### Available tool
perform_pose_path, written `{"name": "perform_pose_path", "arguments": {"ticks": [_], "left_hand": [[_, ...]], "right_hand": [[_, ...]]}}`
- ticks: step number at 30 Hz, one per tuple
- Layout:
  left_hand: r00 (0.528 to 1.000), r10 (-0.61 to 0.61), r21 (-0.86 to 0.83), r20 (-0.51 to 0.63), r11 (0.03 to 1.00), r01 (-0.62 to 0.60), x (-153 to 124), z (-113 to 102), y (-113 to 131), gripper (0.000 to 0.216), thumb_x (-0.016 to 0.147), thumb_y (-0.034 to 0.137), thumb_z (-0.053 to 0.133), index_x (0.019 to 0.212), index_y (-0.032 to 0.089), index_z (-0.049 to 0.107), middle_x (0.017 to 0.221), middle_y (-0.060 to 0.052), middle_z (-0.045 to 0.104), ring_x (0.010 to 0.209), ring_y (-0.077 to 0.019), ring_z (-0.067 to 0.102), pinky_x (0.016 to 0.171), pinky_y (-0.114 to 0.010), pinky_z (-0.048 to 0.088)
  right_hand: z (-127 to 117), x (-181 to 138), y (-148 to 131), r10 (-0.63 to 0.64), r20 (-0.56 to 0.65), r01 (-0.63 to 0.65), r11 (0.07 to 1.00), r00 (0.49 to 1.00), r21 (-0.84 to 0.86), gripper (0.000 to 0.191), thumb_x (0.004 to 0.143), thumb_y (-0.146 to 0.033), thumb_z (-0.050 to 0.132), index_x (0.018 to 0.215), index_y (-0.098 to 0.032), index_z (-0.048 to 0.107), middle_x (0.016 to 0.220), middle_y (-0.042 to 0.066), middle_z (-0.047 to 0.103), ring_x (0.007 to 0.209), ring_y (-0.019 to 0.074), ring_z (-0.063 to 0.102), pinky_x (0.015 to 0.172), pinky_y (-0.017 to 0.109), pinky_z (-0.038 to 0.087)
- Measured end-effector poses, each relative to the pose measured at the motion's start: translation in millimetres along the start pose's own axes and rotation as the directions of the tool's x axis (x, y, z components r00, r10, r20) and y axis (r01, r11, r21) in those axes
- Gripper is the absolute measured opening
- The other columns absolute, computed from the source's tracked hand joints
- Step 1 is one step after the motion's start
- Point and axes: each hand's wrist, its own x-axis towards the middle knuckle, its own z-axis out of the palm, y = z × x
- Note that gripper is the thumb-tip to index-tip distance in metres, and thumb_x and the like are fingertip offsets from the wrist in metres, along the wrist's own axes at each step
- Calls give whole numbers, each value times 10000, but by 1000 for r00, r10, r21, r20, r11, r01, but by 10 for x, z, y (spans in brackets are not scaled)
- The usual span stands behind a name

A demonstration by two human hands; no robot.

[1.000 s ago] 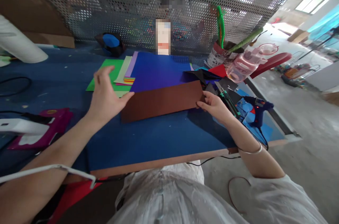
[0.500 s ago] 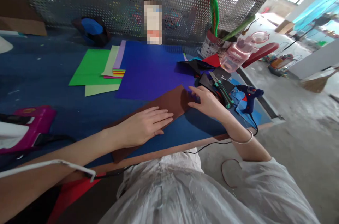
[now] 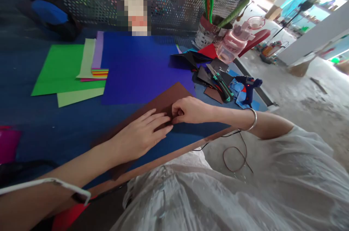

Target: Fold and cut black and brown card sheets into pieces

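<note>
A folded strip of brown paper (image 3: 178, 92) lies slantwise along the front of the blue tabletop, partly under both hands. My left hand (image 3: 139, 134) rests flat on it, fingers stretched out and slightly spread. Close to those fingertips, my right hand (image 3: 189, 110) is curled, thumb and forefinger closed at the paper's near edge. The palm hides part of the strip's right end. Behind it lies a large dark blue paper sheet (image 3: 141, 71). A utility knife (image 3: 221, 82) with a green-and-black handle sits to the right, blade out, on black paper scraps (image 3: 204, 74).
Green sheets (image 3: 61, 65) lie left of the blue one. A glue gun (image 3: 248, 87) with a red light stands at the right edge. Behind are a pink bottle (image 3: 231, 45), a plant pot (image 3: 209, 34) and a perforated metal panel (image 3: 174, 2). A magenta object (image 3: 9, 145) is at left.
My right hand has moved left from the strip's right end to its near edge, and its fingers have curled closed. My left hand stays flat on the paper. The view has shifted right.
</note>
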Motion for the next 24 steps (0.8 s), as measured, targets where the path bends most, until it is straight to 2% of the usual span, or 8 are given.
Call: {"name": "perform_pose_path", "arguments": {"ticks": [4, 9, 24], "left_hand": [[1000, -16, -31, -12, 999, 15, -13, 9, 0, 359, 1029, 123, 479, 1277, 173, 734, 1339, -146, 726, 1281, -276, 666, 1161, -540, 518], [997, -82, -125, 14, 989, 83, -54, 41, 11, 391, 1035, 125, 471, 1349, 192, 695, 1432, -141, 675, 1374, -265, 606, 1244, -550, 430], [994, -97, -170, 47, 980, 103, -62, 14, 8, 402, 1024, 96, 493, 1374, 211, 653, 1450, -119, 658, 1404, -267, 589, 1254, -547, 423]], "right_hand": [[-96, 50, -31, 65, 70, -64, 998, 995, -11, 176, 825, -327, 825, 933, -189, 807, 819, -6, 745, 740, 123, 636, 649, 233, 390], [-190, 85, 25, 72, 111, -75, 997, 991, 21, 120, 806, -296, 821, 845, -184, 803, 718, -18, 723, 665, 110, 619, 634, 230, 404], [-438, 60, 499, 187, 56, -189, 982, 981, 23, 101, 774, -250, 866, 770, -187, 787, 678, -16, 715, 671, 125, 647, 624, 239, 438]]}}
